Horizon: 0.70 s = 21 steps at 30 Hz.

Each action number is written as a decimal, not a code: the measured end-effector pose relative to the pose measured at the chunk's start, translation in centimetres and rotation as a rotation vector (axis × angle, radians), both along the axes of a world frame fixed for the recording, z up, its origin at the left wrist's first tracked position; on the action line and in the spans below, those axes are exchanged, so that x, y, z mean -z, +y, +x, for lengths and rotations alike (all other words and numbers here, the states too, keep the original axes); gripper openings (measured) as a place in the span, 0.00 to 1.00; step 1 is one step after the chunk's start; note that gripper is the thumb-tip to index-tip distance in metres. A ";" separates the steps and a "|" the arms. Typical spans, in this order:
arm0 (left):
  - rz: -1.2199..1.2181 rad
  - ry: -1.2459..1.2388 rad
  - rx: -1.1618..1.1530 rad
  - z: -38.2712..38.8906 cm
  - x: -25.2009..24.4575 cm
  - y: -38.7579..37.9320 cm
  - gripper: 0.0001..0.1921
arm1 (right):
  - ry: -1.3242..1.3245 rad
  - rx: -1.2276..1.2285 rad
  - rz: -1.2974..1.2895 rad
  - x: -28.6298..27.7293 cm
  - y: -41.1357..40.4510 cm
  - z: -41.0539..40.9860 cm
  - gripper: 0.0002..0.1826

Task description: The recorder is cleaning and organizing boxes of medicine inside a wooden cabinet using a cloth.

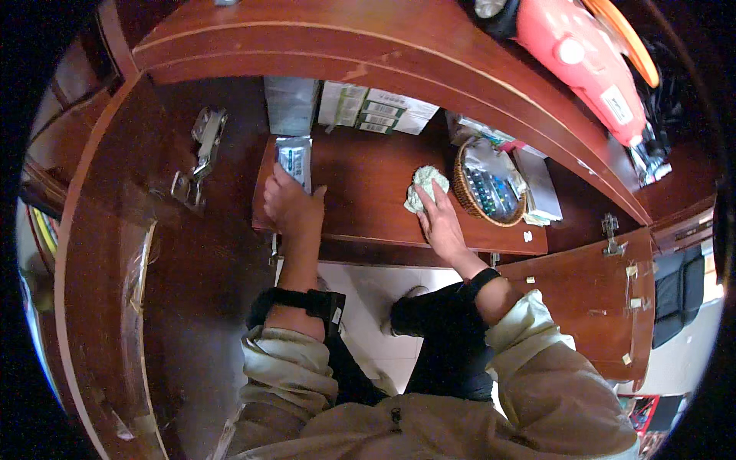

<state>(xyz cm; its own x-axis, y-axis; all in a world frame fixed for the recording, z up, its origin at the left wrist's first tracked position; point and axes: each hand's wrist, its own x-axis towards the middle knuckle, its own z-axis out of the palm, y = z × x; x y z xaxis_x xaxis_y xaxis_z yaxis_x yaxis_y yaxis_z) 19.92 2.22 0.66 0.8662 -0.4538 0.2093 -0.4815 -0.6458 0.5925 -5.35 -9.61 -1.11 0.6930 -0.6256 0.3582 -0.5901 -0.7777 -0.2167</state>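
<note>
My left hand [294, 198] rests on the near end of a silvery foil packet [294, 156], which lies at the left end of a reddish-brown wooden cabinet shelf [368, 167]. Whether its fingers grip the packet cannot be made out. Under the fingers of my right hand [440, 217] is a crumpled pale green cloth [426, 187], pressed on the shelf's right half. Just right of the cloth stands a wicker basket [463, 192] holding blister packs and a clear plastic bag.
Boxes [397, 112] stand along the back, with a grey box [290, 106] at their left. Papers [535, 184] lie right of the basket. Open cabinet doors [581, 305] flank me. A pink appliance [581, 63] sits on the top surface, upper right.
</note>
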 end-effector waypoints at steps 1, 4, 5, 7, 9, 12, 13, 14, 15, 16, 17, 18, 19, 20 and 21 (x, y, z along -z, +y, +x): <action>0.047 0.001 0.017 0.0 -0.3 -0.1 0.44 | -0.001 -0.044 0.029 -0.3 -0.2 -0.6 0.30; 0.038 -0.083 0.044 1.0 0.6 1.1 0.42 | 0.032 -0.089 0.115 -1.0 1.1 -1.7 0.30; -0.090 -0.120 0.085 1.2 1.5 1.6 0.39 | 0.044 -0.143 0.106 -1.0 1.4 -2.1 0.31; -0.326 -0.204 0.232 -0.3 2.6 1.7 0.38 | 0.084 -0.197 0.121 -1.3 1.1 -3.0 0.30; -0.515 -0.049 0.533 -3.5 -0.5 1.4 0.36 | 0.088 -0.206 0.095 -1.8 -0.5 -5.1 0.29; -0.506 0.117 0.633 -7.5 -3.5 1.5 0.36 | 0.112 -0.258 0.045 -1.9 -1.4 -6.7 0.29; -0.422 0.110 0.644 -8.1 -3.9 1.2 0.37 | 0.110 -0.265 0.043 -1.6 -1.8 -6.7 0.29; -0.378 0.094 0.684 -8.4 -4.9 0.8 0.37 | 0.110 -0.264 0.041 -1.3 -2.2 -6.9 0.30; -0.374 0.030 0.680 -8.9 -5.6 -0.2 0.36 | 0.065 -0.290 0.068 -0.7 -2.8 -7.1 0.29; -0.369 -0.037 0.667 -9.2 -6.1 -1.1 0.36 | 0.040 -0.285 0.063 -1.4 -2.1 -6.8 0.30; -0.358 -0.104 0.687 -9.6 -7.0 -2.1 0.35 | 0.028 -0.267 0.013 -0.7 -2.2 -6.9 0.31; -0.321 -0.096 0.715 -10.6 -8.3 -3.2 0.34 | 0.024 -0.241 -0.030 0.0 -2.6 -7.4 0.31; -0.283 -0.123 0.737 -10.6 -8.5 -4.3 0.34 | -0.003 -0.247 0.013 0.5 -2.9 -7.4 0.31; -0.240 -0.140 0.761 -10.9 -8.3 -5.3 0.33 | -0.027 -0.252 0.065 1.1 -3.0 -7.6 0.31; -0.217 -0.166 0.794 -11.5 -8.5 -6.6 0.33 | -0.148 -0.290 -0.001 1.4 -3.7 -7.6 0.32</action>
